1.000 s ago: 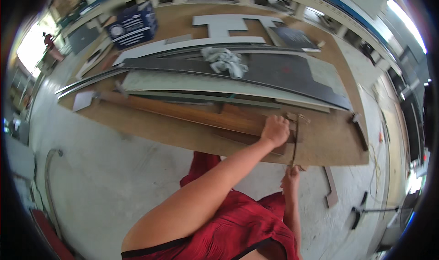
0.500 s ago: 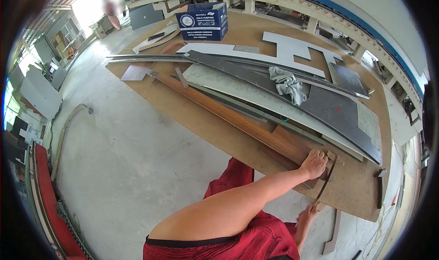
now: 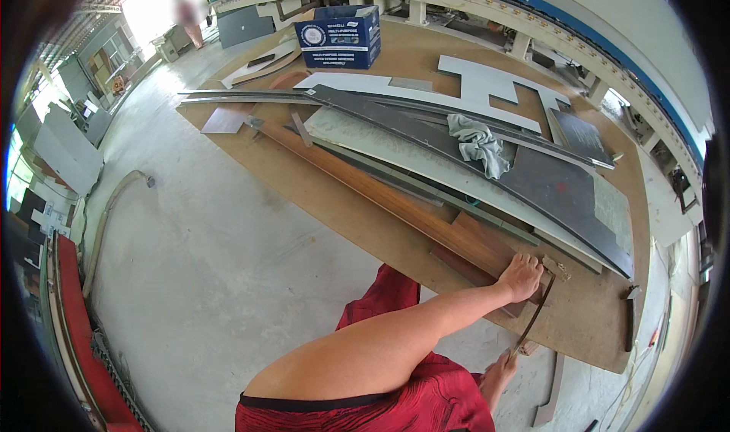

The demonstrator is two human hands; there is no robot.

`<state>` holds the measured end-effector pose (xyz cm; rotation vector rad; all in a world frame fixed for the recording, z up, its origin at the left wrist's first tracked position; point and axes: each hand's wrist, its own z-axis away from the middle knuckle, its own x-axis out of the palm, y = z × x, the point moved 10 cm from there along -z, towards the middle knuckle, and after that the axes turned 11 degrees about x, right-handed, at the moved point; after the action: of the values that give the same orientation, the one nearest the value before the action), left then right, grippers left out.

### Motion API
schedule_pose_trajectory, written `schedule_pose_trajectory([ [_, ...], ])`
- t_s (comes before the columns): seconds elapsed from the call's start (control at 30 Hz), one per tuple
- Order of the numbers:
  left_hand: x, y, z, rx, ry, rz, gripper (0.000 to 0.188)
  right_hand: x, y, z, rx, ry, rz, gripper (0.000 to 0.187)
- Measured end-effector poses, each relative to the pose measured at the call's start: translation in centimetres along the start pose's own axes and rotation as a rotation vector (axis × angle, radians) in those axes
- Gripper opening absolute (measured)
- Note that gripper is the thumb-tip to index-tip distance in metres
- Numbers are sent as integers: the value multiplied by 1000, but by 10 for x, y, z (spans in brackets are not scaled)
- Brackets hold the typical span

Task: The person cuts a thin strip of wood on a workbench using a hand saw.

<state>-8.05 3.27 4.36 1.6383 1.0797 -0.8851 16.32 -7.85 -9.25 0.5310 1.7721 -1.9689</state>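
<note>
A long brown wood-grain strip (image 3: 395, 207) lies along the table's near edge. My left hand (image 3: 522, 277) presses down on its right end, fingers curled over it. Below the table edge my right hand (image 3: 499, 371) is closed round the lower end of a thin, dark handsaw (image 3: 537, 315), seen almost edge-on and slightly bowed. The blade runs up past the strip's end, just right of my left hand. My left hand partly hides where blade and strip meet. A small pale wooden piece (image 3: 556, 267) lies by the blade's upper end.
Grey and white panels (image 3: 426, 150) cover the table (image 3: 304, 196), with a grey rag (image 3: 477, 144) on top. A hammer (image 3: 630, 318) lies at the right edge. A blue box (image 3: 338, 40) and a long machine (image 3: 525, 42) stand behind. A hose (image 3: 103, 227) lies on the floor.
My right hand has drawn the handsaw down and slightly left, toward me. My left hand stays on the strip, nearly unmoved.
</note>
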Motion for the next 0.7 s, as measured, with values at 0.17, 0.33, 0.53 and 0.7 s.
schedule_pose_trajectory([
  [0.17, 1, -2, 1, -19, 5, 11, 22, 14, -77, -36, 274, -123, -13, 24],
  [0.33, -2, 6, -4, 5, 46, -20, 22, -10, 6, 13, -194, 145, 91, 22],
  [0.53, 0, 1, 0, 3, 50, -12, 21, -4, 12, 5, 95, -23, 126, 22],
  [0.7, 0, 1, 1, 0, 74, -34, 20, 7, -94, -16, 384, -161, 94, 25],
])
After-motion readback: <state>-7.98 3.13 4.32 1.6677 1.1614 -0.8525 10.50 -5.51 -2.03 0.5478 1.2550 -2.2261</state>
